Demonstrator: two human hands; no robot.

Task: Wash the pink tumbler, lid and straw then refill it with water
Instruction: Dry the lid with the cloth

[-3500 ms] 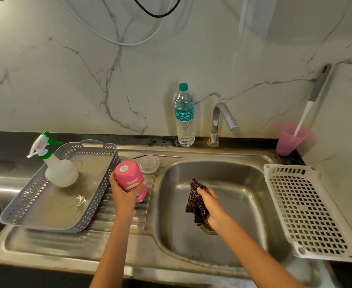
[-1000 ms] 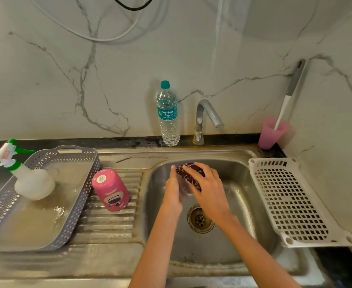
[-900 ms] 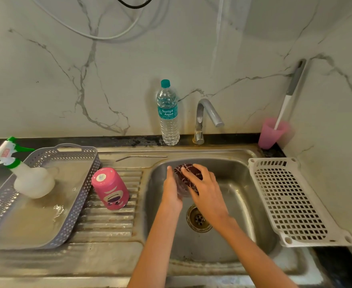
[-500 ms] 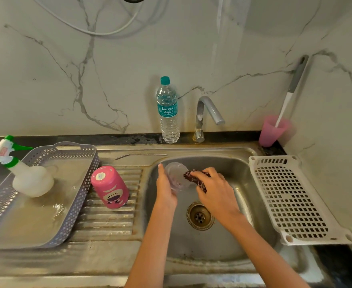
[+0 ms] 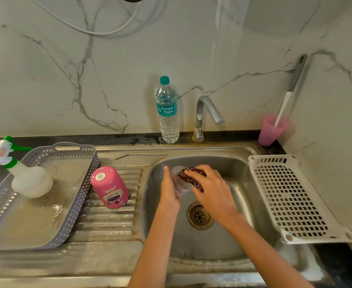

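Lid [image 5: 179, 187] in left hand [image 5: 169, 193], under cloth [image 5: 188, 177]

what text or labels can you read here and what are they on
"Suriya Aqua": teal label on the water bottle.
Fine print under it: too small to read.
Red tag on the spray bottle: blurred, unreadable.
White sticker on the pink tumbler: nothing legible.

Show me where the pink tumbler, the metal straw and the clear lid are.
pink tumbler [image 5: 109, 187], head view, middle of its side.
metal straw [image 5: 142, 155], head view, middle of its straight stretch.
clear lid [image 5: 180, 188], head view, its uncovered lower edge.
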